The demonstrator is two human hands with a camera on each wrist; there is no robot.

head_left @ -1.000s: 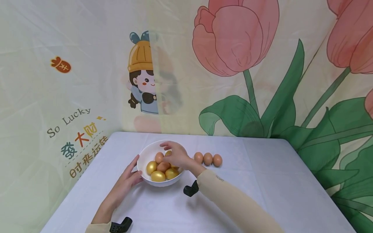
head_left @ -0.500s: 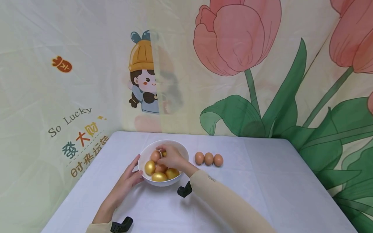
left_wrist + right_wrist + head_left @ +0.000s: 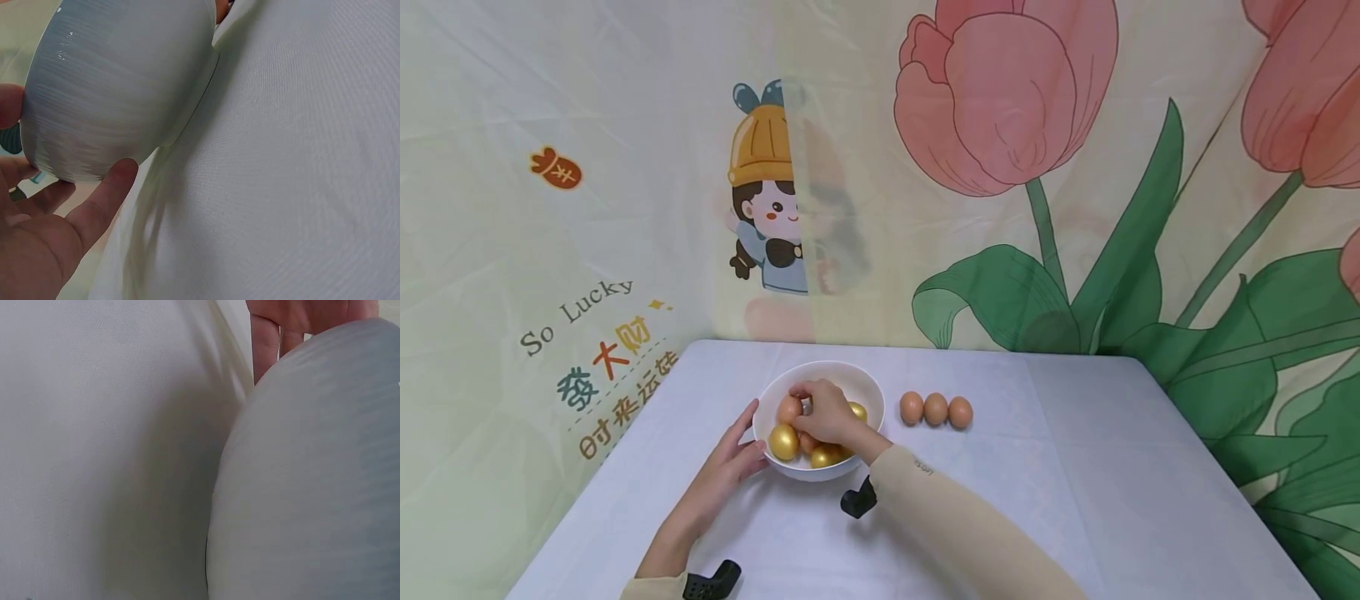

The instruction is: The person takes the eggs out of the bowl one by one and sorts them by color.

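Observation:
A white bowl (image 3: 868, 400) on the table holds several golden eggs (image 3: 784, 442) and brown eggs. My right hand (image 3: 829, 414) reaches into the bowl, its thumb and fingers pinching a brown egg (image 3: 789, 409) at the bowl's left side. With fairly straight fingers, my left hand (image 3: 733, 458) touches the outside of the bowl on the left. In the left wrist view, the thumb of my left hand (image 3: 50, 237) lies against the lower wall of the bowl (image 3: 119, 81). The right wrist view shows the bowl's outer wall (image 3: 312, 475); the right hand's grip is hidden there.
Three brown eggs (image 3: 936, 409) stand in a row just right of the bowl. A white cloth (image 3: 1037, 500) covers the table, whose back edge meets a printed curtain (image 3: 865, 317) with tulips.
My right hand has moved left across the bowl, from over its right part to the brown egg at the left, and now pinches it. The left hand has stayed put.

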